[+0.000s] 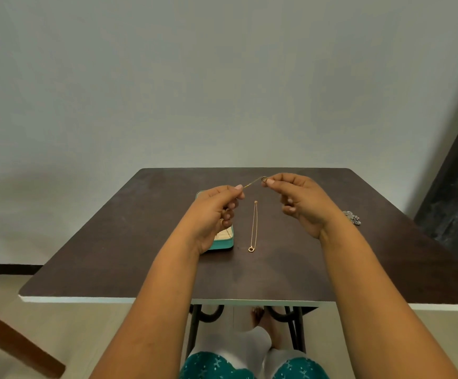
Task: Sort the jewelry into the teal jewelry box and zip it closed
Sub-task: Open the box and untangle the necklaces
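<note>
Teal jewelry box (223,242) sits on the dark brown table (112,255), left of centre, mostly hidden behind the left hand (216,212). Only its near right corner and a strip of cream padded lining show, so the lid is open or off; can't tell which. Zipper not readable at this size.

Thin gold chain (252,184) held in the air between both hands, above the table's far half. Left hand pinches one end between thumb and forefinger, other fingers curled into the palm; a gold ring shows on one of them. Right hand (299,201) pinches the other end, at a small round ring or clasp, thumb and forefinger clamped on it, remaining fingers loosely curled under. The chain stretches roughly taut, rising slightly toward the right hand.

Second gold necklace (253,225) lies flat on the table just right of the box, doubled into a narrow straight loop running near to far, small round pendant ring at the near end. Not touching the box, not touched by either hand.

Silver sparkly jewelry piece (353,216) lies near the table's right edge, well apart from the box and necklace; too small to tell what kind.

Both bare forearms reach in from the bottom. Plain pale wall (222,77) behind the table. Dark metal table legs and patterned teal clothing visible below the near edge.
</note>
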